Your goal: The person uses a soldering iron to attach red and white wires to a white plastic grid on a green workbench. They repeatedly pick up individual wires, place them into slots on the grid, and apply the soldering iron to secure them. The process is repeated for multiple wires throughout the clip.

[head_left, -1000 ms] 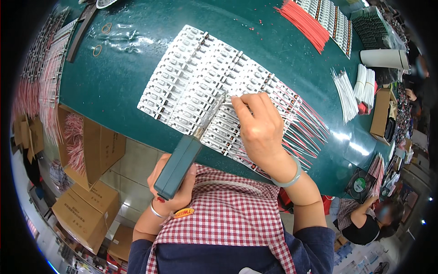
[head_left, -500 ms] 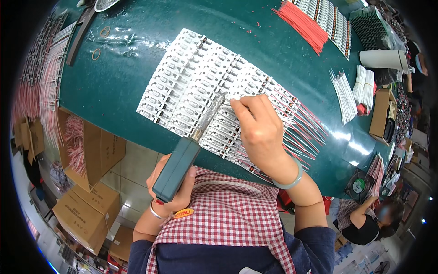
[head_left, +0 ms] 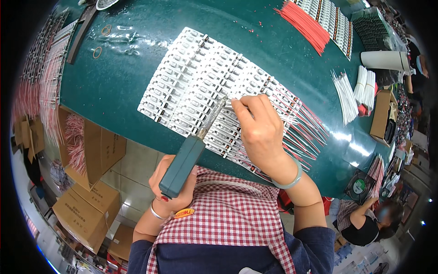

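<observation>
My left hand [head_left: 181, 197] is wrapped round a green soldering gun [head_left: 183, 164]. The gun's long metal tip slants over a panel of small white circuit boards [head_left: 171, 82] on the table. Close by that tip, the thumb and forefinger of my right hand [head_left: 261, 130] pinch the end of a thin white wire [head_left: 233, 101]. Whether tip and wire touch is too small to tell. Red and white wires [head_left: 305, 132] fan out from the panel's right side, partly beneath my right hand and wrist.
Red wires [head_left: 305, 28] and another board panel [head_left: 331, 23] lie at the far right. White wire bundles [head_left: 344, 97] and an open carton [head_left: 383, 114] are on the right. Wired panels [head_left: 52, 68] line the left edge. A small fan [head_left: 360, 185] stands near a seated co-worker [head_left: 360, 221].
The soldering gun has shifted slightly to the right and its body has turned a little. My right hand keeps its pinch in nearly the same place.
</observation>
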Demonstrator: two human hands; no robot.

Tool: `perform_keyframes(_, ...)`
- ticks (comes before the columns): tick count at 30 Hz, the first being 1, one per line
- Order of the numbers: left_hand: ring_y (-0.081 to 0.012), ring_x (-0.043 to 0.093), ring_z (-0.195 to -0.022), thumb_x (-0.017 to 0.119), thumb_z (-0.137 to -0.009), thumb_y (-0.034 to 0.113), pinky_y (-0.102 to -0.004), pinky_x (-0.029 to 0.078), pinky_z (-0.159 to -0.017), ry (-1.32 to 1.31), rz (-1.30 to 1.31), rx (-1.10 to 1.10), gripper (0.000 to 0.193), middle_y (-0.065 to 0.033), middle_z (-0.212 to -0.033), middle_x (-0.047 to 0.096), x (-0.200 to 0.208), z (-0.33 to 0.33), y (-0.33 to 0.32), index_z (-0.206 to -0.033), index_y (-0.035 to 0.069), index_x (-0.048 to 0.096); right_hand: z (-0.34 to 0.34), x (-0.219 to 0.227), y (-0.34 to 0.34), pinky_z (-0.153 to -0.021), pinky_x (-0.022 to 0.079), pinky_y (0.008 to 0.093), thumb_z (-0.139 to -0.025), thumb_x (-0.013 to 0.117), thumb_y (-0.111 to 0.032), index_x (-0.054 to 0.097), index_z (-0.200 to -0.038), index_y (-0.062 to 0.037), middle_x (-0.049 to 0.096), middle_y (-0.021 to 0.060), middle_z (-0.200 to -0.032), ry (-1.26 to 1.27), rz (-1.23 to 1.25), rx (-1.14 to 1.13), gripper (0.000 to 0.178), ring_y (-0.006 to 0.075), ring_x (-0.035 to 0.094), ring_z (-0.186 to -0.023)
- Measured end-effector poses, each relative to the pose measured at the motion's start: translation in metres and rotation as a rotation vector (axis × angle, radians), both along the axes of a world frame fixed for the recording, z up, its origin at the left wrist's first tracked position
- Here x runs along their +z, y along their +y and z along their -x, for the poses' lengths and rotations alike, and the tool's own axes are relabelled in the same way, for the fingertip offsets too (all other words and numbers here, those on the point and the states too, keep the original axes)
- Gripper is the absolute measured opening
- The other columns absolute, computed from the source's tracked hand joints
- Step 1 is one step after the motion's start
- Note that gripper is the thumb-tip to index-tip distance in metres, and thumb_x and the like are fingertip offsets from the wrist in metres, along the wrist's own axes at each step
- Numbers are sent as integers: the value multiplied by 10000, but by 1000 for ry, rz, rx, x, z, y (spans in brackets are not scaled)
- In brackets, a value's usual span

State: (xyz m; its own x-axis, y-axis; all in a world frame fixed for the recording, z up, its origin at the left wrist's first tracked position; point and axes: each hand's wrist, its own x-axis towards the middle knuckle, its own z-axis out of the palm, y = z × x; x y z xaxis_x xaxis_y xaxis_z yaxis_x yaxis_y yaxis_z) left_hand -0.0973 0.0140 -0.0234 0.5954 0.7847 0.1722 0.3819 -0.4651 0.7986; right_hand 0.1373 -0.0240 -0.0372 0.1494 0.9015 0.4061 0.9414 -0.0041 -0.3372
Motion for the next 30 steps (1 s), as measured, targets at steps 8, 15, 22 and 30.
perform_keyframes(8, -282, 704, -745, 752, -809, 15, -332, 554, -651, 5, 164, 59, 239, -184, -940, 703, -8, 24, -7, -1036, -46, 707, 1, 0, 0, -680, 503, 342, -708, 653, -17, 686, -982, 59, 600, 108, -914, -7, 17, -9, 287, 248, 591, -844)
perform_keyframes(15, -271, 713, -768, 749, -814, 16, -320, 559, -682, -31, 145, 37, 237, -184, -944, 710, -1, 15, 0, -1037, -52, 707, 3, 0, 0, -670, 501, 340, -709, 651, -20, 687, -989, 57, 608, 108, -921, 2, 0, -12, 293, 248, 594, -834)
perform_keyframes(22, -276, 721, -821, 756, -796, -15, -323, 569, -733, -11, 194, 50, 253, -197, -997, 712, -8, 14, -3, -1038, -66, 704, -7, -1, 1, -668, 503, 345, -703, 656, -10, 688, -1016, 61, 619, 112, -931, -8, -48, -22, 322, 254, 597, -833)
perform_keyframes(30, -272, 715, -818, 745, -789, -56, -323, 567, -725, 35, 206, 12, 249, -195, -1021, 710, -5, 7, 0, -1034, -70, 702, -7, -4, 2, -665, 505, 345, -717, 658, -3, 693, -1008, 66, 617, 113, -914, -2, -37, -26, 301, 250, 592, -807)
